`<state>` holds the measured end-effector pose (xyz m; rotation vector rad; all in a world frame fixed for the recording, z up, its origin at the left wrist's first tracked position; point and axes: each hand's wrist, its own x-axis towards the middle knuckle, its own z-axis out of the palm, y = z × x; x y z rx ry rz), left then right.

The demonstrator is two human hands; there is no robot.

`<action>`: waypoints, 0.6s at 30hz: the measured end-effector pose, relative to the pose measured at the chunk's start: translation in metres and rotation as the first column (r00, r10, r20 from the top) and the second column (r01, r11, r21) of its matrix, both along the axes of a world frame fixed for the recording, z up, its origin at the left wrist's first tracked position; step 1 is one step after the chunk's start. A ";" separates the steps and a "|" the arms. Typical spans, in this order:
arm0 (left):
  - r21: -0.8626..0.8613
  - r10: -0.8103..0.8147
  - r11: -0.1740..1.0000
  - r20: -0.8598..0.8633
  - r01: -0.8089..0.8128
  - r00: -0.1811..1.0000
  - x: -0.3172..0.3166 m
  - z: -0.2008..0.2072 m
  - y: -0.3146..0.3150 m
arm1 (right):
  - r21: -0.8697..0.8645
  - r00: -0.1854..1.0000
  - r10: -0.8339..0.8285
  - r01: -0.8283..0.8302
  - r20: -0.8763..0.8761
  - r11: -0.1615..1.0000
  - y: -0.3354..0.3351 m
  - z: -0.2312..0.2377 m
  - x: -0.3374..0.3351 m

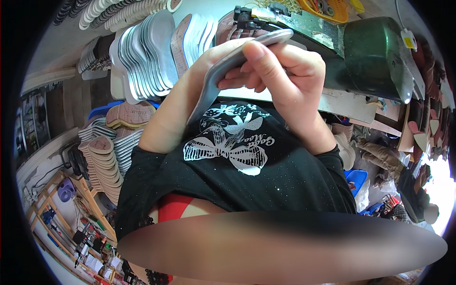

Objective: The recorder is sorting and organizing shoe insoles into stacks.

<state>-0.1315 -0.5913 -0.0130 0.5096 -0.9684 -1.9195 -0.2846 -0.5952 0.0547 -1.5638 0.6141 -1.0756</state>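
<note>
Green machine housing (375, 59), yellow basket (332, 19)

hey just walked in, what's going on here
A person is holding up a curved grey sole-shaped piece in front of their chest. The right hand grips it toward its upper end, while the left hand is partly hidden behind it, so its exact grip can't be made out. A row of pale sole-shaped pieces stands to the person's left, and a large green housing is to the right.
</note>
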 end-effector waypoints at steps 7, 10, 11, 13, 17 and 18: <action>-0.119 -0.045 0.992 -0.052 0.039 0.998 0.008 -0.017 -0.002 | 0.239 0.990 0.141 -0.144 0.031 0.960 -0.006 -0.004 -0.005; -0.056 0.033 0.998 0.044 -0.030 0.998 0.028 -0.024 -0.003 | 0.374 0.973 0.206 -0.231 0.108 0.898 -0.010 -0.010 -0.004; -0.054 0.036 0.998 0.044 -0.034 0.998 0.027 -0.024 0.000 | 0.438 0.961 0.226 -0.273 0.158 0.856 -0.012 -0.015 -0.003; 0.010 0.466 0.875 0.253 -0.484 0.848 0.017 -0.012 0.007 | 0.381 0.965 0.191 -0.248 0.181 0.891 -0.015 -0.044 0.004; 0.129 0.768 0.569 0.268 -0.812 0.581 0.026 -0.055 -0.008 | 0.082 0.951 0.087 -0.065 -0.296 0.995 -0.007 -0.104 0.029; 0.065 0.761 0.562 0.350 -0.825 0.546 0.036 -0.071 -0.008 | 0.101 0.920 0.105 -0.071 -0.379 0.992 -0.009 -0.111 0.031</action>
